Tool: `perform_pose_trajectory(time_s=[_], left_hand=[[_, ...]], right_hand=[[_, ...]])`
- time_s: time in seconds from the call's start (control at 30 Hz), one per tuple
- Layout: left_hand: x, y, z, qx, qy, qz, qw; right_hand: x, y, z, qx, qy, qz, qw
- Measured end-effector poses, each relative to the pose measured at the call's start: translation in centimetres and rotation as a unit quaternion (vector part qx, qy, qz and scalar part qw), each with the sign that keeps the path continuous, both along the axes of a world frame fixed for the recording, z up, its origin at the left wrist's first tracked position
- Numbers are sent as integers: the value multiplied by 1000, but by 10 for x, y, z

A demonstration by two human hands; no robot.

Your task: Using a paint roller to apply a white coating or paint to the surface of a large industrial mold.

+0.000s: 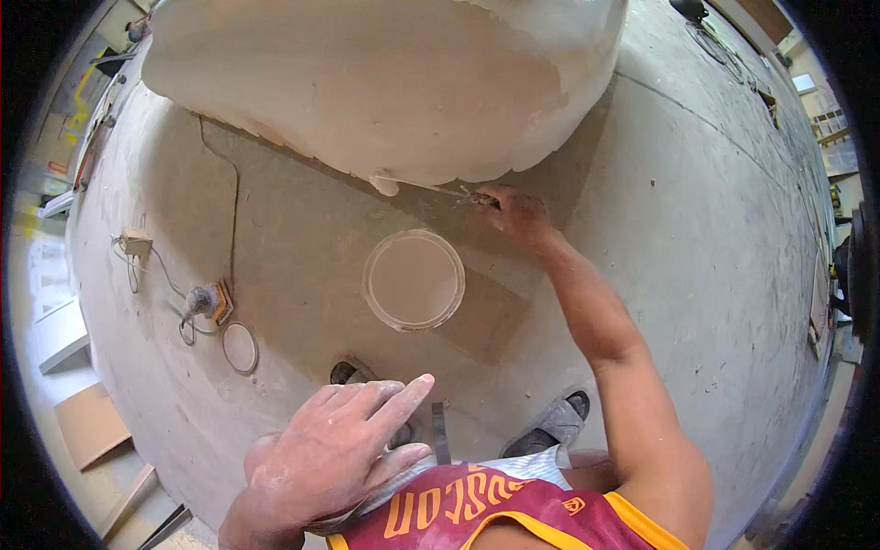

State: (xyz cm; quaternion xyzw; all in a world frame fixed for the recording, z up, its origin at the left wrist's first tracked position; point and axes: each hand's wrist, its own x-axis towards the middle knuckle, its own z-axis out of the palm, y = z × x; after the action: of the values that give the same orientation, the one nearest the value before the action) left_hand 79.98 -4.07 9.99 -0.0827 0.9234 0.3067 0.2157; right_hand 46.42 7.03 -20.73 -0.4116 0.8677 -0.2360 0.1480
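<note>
My right hand (515,213) is closed round the dark, smeared handle of a putty knife (426,186), seen almost edge-on. The thin pale blade reaches left to the lower edge of a large rounded, plaster-coated form (367,82). At the blade's far end a wet lump of pale filler (386,187) hangs by that edge; I cannot tell whether it sits on the blade or the form. Dusty and empty, my left hand (344,445) is held before my waist, with thumb and index finger apart. Below the form stands a round bucket (368,286) of smooth pinkish-grey filler.
On the dusty concrete floor (697,247) to the left lie a power sander (209,301), its cord (236,197), a round lid (240,348) and a small box (137,241). Boards (92,424) lean at the far left. My sandalled feet (555,423) are close below the bucket.
</note>
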Motion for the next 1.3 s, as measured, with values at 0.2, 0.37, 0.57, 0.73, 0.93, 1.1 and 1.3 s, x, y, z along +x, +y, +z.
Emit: perform_pose_trajectory(time_s=[0.2,0.37,0.57,0.73,0.93,1.1,1.3], left_hand=[[29,-17,2,9,-69,45,997],[28,-13,5,-10,-42,32,999],[7,-7,-2,1,-34,-23,999],[15,-13,-13,5,-9,-1,1000],[38,-18,4,-26,-43,43,998],[12,-5,-8,-19,-31,-15,999],[0,6,-7,-39,-13,-60,997]], right_hand=[[-35,120,17,58,-18,-58,996],[-37,138,11,24,-59,-96,993],[20,-9,-1,-61,-66,-59,994],[-20,70,45,20,8,-49,999],[-60,179,65,-63,-108,-147,981],[-36,115,46,-27,58,-37,997],[20,-4,72,-26,11,-21,999]])
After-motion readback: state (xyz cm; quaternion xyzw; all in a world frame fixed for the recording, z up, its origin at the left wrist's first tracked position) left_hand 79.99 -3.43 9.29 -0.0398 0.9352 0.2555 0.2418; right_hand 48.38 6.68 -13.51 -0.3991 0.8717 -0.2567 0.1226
